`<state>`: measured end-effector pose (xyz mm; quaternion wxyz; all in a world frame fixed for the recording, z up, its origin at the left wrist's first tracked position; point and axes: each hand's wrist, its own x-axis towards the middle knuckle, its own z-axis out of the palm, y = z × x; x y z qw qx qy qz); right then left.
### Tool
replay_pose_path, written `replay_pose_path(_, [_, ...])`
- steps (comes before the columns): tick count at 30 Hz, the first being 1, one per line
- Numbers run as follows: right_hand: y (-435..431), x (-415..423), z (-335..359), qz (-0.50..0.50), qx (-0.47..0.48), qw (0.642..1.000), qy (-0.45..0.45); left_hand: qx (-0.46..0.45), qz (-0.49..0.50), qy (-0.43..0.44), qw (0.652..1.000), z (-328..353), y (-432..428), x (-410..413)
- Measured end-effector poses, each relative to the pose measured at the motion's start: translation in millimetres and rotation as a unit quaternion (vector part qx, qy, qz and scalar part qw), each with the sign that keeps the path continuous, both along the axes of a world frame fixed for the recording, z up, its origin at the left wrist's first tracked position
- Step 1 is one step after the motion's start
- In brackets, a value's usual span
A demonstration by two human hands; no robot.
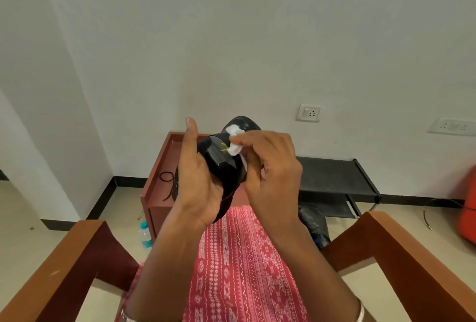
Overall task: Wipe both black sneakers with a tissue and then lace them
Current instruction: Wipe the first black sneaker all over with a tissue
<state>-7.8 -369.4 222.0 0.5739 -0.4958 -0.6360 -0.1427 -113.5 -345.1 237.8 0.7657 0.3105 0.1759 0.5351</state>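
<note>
Black sneaker point(222, 167) held in left hand point(198, 187), thumb up; right hand point(273, 167) fingers point(248, 138) pinch tissue point(235, 151) against it

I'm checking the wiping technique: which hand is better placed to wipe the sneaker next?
Right. The right hand pinches the tissue against the sneaker, while the left hand is occupied holding the sneaker up.

Reddish rimmed table point(167, 156), a loose black lace point(167, 180) on top.
</note>
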Motion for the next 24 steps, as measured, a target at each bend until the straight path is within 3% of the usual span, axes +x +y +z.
replay_pose_path(5, [1, -5, -8, -0.016, 0.004, 0.999, -0.044, -0.013, 0.029, -0.006, 0.999, 1, 1, -1])
replay_pose_path(11, [-16, -11, -46, -0.015, -0.003, 1.0, -0.013, -0.006, 0.073, 0.022, 0.997, -3, 11, -11])
replay_pose_path(15, [-8, -12, -25, -0.041, 0.009, 0.999, 0.007, -0.006, 0.049, 0.006, 0.999, -2, 7, -1])
replay_pose_path(19, [1, -25, -5, -0.063, 0.005, 0.997, -0.034, -0.004, 0.035, -0.001, 0.999, -6, 3, 3])
replay_pose_path(24, [2, -18, -14, -0.065, 0.046, 0.996, -0.032, -0.01, 0.035, 0.019, 0.999, -5, 2, 2])
